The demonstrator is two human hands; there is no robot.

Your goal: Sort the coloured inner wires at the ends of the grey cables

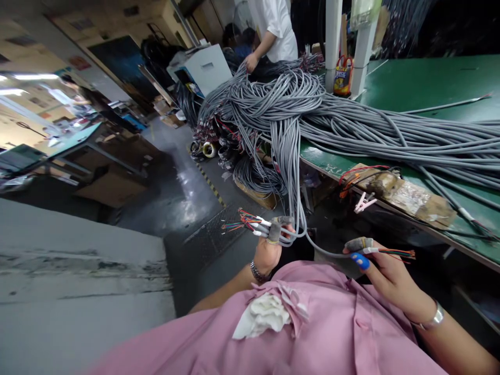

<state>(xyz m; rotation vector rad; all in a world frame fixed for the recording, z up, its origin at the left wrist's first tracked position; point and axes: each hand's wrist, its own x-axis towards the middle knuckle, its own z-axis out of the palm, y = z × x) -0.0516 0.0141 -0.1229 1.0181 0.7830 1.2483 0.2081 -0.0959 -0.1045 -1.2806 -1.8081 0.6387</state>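
Observation:
My left hand (269, 252) is closed around several grey cables (287, 234), with grey finger covers on its fingers. Their stripped ends (244, 221), white bands and thin coloured wires, stick out to the left. My right hand (385, 273) pinches one single grey cable (326, 253) near its end, between a thumb with a blue cover and a finger with a grey cover. Coloured wires (396, 253) point right from that end. From both hands the cables run up to a large heap of grey cables (277, 99) lying over the table's edge.
The green table (429, 78) carries long cable runs. On its near edge are a taped cardboard piece (414, 195) and a pink clip (364, 203). A co-worker (277, 31) in white touches the heap's far side. More coils (260, 177) lie below; a grey block (78, 281) stands left.

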